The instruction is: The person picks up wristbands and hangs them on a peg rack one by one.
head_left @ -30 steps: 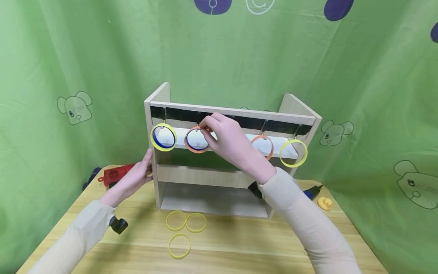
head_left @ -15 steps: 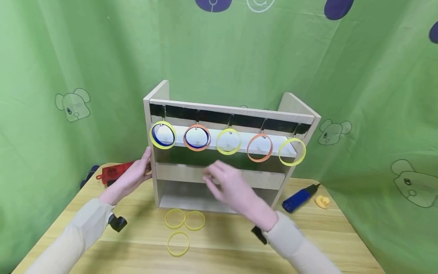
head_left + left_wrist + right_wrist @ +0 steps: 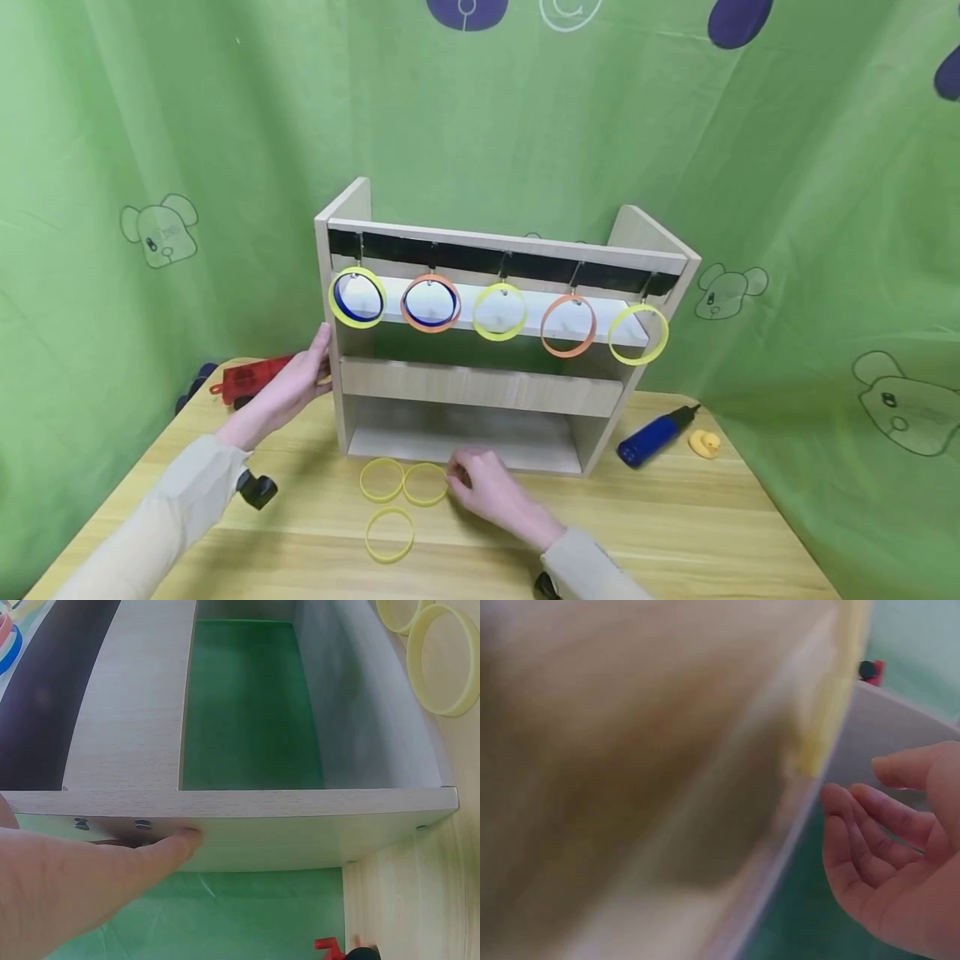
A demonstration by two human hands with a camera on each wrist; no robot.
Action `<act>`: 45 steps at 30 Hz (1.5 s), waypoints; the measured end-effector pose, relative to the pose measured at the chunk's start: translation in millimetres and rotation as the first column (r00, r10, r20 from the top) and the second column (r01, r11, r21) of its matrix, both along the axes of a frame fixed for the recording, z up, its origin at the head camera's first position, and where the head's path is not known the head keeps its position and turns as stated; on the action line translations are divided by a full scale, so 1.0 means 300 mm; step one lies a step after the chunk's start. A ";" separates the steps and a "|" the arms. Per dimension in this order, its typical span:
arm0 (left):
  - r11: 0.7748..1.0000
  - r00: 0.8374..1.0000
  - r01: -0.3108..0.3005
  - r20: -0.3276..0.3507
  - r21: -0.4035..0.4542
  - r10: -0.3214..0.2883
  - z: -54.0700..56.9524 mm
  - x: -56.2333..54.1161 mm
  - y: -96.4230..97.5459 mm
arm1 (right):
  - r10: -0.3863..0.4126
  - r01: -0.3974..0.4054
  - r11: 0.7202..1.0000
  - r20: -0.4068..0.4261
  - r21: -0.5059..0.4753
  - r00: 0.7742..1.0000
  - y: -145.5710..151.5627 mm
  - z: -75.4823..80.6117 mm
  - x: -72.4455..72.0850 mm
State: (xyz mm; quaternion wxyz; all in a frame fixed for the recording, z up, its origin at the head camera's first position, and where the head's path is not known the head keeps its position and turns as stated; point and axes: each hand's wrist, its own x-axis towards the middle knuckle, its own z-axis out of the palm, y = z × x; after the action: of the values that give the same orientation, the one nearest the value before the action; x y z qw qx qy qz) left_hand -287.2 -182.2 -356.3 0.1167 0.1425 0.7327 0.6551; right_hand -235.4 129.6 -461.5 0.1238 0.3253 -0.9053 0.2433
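Observation:
A pale wooden shelf (image 3: 480, 392) stands on the table, with several rings hanging from hooks along its black strip (image 3: 465, 258). My left hand (image 3: 300, 383) rests against the shelf's left side panel (image 3: 262, 847). Low in front of the shelf, my right hand (image 3: 491, 492) is at the right edge of a yellow ring (image 3: 426, 504) lying on the table. In the right wrist view its fingers (image 3: 889, 832) are loosely bent with nothing between them. Beside that ring lie a second yellow ring (image 3: 382, 500) and, nearer the front, a third yellow ring (image 3: 389, 560).
A blue tool (image 3: 654, 437) with a black tip and a yellow rubber duck (image 3: 704, 444) lie to the right of the shelf. Behind my left hand is a red object (image 3: 247, 382). A green curtain (image 3: 480, 108) hangs behind the table (image 3: 675, 533).
My right hand has left the hanging middle yellow ring and come down to the table beside the yellow rings. My left hand has stayed at the shelf's side.

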 end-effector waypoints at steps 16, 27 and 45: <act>1.000 1.000 -0.007 0.010 -0.011 0.007 0.003 0.000 0.001 | -0.076 0.079 0.989 -0.029 0.124 0.997 -0.041 -0.054 -0.041; 1.000 1.000 -0.012 0.014 -0.009 0.012 0.004 -0.002 0.000 | -0.060 0.058 0.995 0.026 0.081 0.998 -0.014 0.019 -0.017; 1.000 1.000 -0.013 0.019 -0.017 0.013 0.000 -0.004 0.001 | 0.039 -0.013 0.998 -0.394 0.069 0.918 0.073 0.380 0.069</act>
State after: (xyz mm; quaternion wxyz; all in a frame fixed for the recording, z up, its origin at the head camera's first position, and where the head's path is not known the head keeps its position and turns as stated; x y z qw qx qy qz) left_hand -288.3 -182.0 -356.4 0.1207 0.1305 0.7380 0.6510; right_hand -214.8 151.6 -347.4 0.2900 0.3836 -0.8648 0.1446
